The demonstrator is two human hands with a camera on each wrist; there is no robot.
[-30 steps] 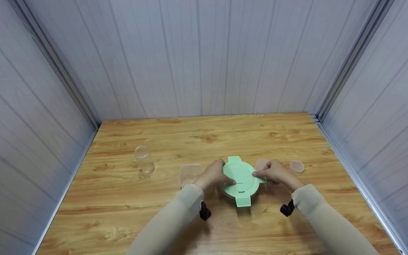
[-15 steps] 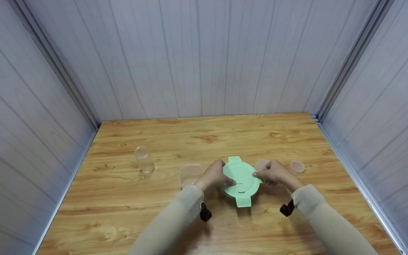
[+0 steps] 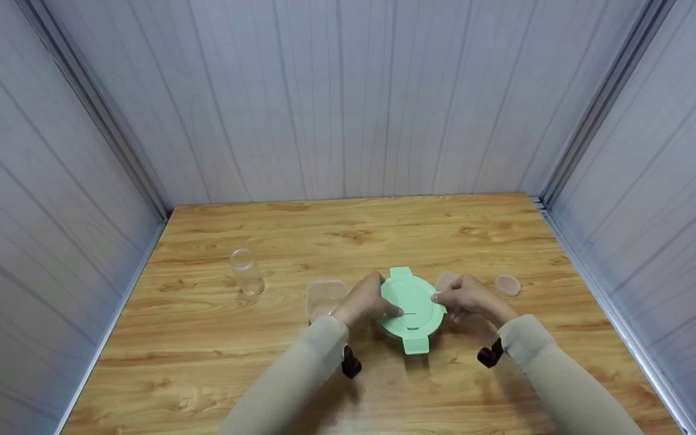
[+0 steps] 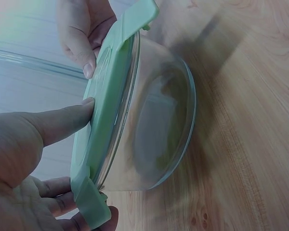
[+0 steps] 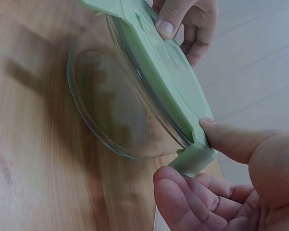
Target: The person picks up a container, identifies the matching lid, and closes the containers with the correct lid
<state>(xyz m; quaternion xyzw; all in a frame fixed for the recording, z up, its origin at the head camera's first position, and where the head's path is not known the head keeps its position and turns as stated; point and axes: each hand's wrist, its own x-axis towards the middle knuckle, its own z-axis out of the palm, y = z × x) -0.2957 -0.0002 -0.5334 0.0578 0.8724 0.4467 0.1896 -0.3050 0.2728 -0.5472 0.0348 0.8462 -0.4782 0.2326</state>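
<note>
A round glass food container with a green snap-on lid sits between both hands on the wooden table. My left hand has its thumb pressing on the lid's top, while its fingers curl beneath the left locking flap. On the opposite side my right hand rests its thumb on the lid's rim and has its fingertips against the right flap, which is angled down over the glass rim. The front flap and the back flap stick outward.
A tall clear glass stands on the left. Beside my left hand is a clear squarish container, partly covered by the hand. A small round translucent lid lies at right, and another translucent piece shows behind my right hand.
The right flap, sticking outward a second ago, has swung down under my right fingers. The left hand and the container have hardly moved.
</note>
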